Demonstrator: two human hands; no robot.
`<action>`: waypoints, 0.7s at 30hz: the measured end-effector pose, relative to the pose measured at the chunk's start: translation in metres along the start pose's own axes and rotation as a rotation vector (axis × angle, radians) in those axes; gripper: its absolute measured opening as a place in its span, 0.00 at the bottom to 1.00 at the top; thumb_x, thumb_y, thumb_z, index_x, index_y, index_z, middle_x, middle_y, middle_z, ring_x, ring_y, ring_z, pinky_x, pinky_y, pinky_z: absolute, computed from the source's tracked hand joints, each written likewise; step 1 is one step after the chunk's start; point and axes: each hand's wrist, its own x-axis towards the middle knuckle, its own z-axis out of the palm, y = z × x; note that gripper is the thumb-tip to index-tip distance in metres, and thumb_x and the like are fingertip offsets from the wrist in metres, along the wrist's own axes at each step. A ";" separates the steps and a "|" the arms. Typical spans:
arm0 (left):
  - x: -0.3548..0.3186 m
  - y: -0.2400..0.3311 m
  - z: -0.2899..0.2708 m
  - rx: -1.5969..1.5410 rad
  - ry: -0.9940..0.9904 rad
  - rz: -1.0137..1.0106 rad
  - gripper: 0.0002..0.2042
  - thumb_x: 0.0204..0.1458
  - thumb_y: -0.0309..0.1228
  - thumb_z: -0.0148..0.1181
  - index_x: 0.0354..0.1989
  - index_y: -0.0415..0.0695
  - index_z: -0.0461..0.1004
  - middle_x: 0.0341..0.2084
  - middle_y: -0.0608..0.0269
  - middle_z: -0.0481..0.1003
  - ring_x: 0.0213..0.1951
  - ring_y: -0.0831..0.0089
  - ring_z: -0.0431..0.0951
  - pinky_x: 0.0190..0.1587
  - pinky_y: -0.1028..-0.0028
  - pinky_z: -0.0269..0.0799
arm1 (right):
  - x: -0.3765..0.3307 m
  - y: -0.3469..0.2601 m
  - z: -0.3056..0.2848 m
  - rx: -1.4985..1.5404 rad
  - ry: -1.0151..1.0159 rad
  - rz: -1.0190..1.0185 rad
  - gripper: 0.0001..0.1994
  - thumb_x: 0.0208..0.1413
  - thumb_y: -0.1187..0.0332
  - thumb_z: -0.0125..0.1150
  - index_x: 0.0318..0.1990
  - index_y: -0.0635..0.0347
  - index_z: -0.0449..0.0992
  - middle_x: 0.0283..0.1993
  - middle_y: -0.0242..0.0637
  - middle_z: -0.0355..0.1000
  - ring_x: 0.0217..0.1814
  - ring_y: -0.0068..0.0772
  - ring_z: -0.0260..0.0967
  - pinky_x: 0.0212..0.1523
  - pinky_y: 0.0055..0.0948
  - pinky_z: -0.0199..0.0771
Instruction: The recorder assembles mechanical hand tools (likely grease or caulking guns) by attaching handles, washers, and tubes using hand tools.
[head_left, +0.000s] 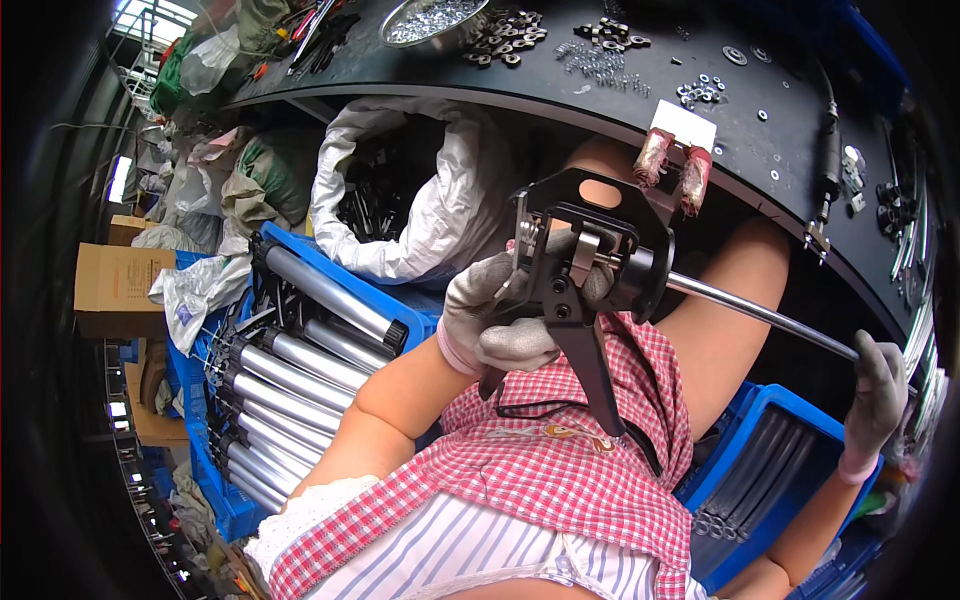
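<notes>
- A seated person holds a black caulking gun frame [580, 270] over the lap, just below the edge of a dark curved workbench [700, 150].
- The left hand [495, 315], in a grey glove, is wrapped around the frame's handle and trigger, fingers curled tight on it.
- The right hand [875, 385], also gloved, grips the far end of the shiny steel rod [760, 315] that runs out of the frame to the right, fingers closed around it.
- A red-checked apron [560, 470] covers the lap beneath the frame.
- To the person's left, a blue crate [215, 490] is stacked with silvery tubes [290, 385] fitted with black end caps.
- Behind that crate, a white sack [440, 200] stands open, dark metal parts showing inside.
- To the right, near the right hand, a second blue crate [770, 470] holds dark tubes lying side by side.
- On the workbench, a metal bowl [430, 22] full of small bright hardware sits beside loose heaps of nuts [505, 40] and washers [700, 92].
- A white card [683, 125] lies at the bench's near edge, with two wrapped pegs hanging just below it.
- Cardboard boxes [115, 285] and filled bags crowd the floor at far left.
</notes>
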 end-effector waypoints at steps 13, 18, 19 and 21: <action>0.003 -0.010 -0.009 -0.193 0.131 -0.134 0.25 0.57 0.40 0.53 0.63 0.49 0.61 0.59 0.49 0.63 0.37 0.72 0.63 0.29 0.81 0.68 | -0.008 -0.006 -0.012 -0.137 -0.003 -0.041 0.18 0.51 0.80 0.54 0.51 0.61 0.76 0.31 0.35 0.66 0.32 0.30 0.63 0.33 0.25 0.62; 0.006 -0.006 0.010 0.106 0.304 -0.163 0.25 0.58 0.44 0.51 0.60 0.42 0.63 0.51 0.52 0.69 0.34 0.73 0.64 0.26 0.80 0.65 | -0.014 -0.006 -0.013 -0.092 -0.112 -0.021 0.20 0.48 0.79 0.57 0.51 0.58 0.76 0.25 0.34 0.62 0.27 0.31 0.60 0.29 0.28 0.58; 0.008 -0.006 0.016 0.345 0.391 -0.213 0.28 0.59 0.47 0.49 0.59 0.37 0.61 0.44 0.52 0.73 0.10 0.85 0.60 0.10 0.86 0.53 | -0.012 -0.008 -0.012 -0.062 -0.161 -0.004 0.20 0.47 0.79 0.57 0.50 0.57 0.76 0.23 0.33 0.60 0.25 0.30 0.59 0.27 0.28 0.56; 0.009 -0.001 0.019 0.434 0.409 -0.246 0.28 0.60 0.49 0.48 0.57 0.36 0.63 0.37 0.54 0.75 0.09 0.85 0.60 0.09 0.86 0.51 | -0.009 -0.018 -0.008 -0.073 -0.204 0.032 0.20 0.45 0.79 0.57 0.48 0.55 0.78 0.21 0.33 0.57 0.22 0.31 0.55 0.24 0.31 0.51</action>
